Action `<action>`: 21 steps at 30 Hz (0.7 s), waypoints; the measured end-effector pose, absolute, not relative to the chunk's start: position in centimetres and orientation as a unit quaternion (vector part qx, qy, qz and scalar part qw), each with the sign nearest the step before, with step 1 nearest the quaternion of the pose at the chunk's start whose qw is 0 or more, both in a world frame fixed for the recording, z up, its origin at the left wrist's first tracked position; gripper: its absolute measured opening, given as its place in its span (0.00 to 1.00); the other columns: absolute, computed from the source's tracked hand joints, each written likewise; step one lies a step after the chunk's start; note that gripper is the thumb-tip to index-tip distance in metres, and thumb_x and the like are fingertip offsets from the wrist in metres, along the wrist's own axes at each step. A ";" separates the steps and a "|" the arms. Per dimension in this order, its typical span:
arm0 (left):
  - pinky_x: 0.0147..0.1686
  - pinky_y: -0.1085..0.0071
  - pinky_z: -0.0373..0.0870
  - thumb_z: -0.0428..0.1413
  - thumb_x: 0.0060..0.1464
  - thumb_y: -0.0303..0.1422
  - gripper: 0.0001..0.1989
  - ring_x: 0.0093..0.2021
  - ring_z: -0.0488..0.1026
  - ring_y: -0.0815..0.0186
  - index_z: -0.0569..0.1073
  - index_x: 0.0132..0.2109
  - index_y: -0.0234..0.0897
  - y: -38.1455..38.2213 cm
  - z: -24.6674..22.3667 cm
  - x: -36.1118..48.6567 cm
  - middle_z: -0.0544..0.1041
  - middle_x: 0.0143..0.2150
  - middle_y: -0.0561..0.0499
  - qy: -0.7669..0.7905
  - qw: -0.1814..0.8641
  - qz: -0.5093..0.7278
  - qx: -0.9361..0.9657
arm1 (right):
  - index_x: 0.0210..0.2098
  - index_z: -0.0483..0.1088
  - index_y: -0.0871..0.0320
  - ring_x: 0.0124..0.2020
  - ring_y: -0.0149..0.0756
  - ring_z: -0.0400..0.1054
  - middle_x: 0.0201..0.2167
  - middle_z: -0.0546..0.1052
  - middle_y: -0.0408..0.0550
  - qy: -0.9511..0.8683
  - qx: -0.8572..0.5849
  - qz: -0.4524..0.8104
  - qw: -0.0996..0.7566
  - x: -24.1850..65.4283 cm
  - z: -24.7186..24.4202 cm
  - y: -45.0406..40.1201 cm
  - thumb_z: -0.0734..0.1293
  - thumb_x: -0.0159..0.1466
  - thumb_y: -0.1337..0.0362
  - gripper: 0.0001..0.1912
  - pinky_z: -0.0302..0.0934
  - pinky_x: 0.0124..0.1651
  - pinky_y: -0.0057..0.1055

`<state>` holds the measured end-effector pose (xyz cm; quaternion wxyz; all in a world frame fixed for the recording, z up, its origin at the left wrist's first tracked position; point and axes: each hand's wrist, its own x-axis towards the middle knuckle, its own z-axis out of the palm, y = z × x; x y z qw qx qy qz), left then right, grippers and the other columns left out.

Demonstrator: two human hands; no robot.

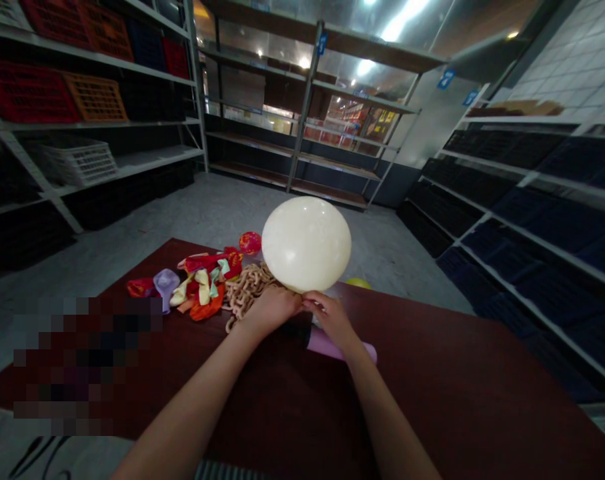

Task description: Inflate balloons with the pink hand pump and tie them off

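A large inflated cream balloon (306, 243) stands upright over the middle of the dark red table (432, 360). Both hands meet at its lower end. My left hand (275, 308) is closed around the balloon's neck from the left. From the right, my right hand (331, 319) pinches the same neck with its fingertips. The neck itself is mostly hidden by the fingers. Beneath my right hand and forearm lies a pink cylinder with a black end (327, 343). A heap of tan chain (247, 290) rests just left of my left hand.
Uninflated coloured balloons (202, 283) are piled at the table's left. A small red balloon (250, 243) and a yellow one (358, 283) show past the far edge. Shelves (297, 153) with crates (79, 160) stand around. The lower left is pixelated.
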<state>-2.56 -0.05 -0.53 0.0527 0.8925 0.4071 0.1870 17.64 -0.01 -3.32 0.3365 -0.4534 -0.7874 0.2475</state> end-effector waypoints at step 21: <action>0.60 0.43 0.64 0.63 0.68 0.34 0.11 0.64 0.67 0.42 0.80 0.56 0.44 1.0 -2.0 -8.2 0.75 0.65 0.42 0.579 -0.054 0.186 0.792 | 0.41 0.79 0.52 0.32 0.37 0.79 0.38 0.85 0.48 -0.549 -0.467 0.366 0.589 16.1 -2.8 0.1 0.72 0.62 0.51 0.13 0.71 0.29 0.32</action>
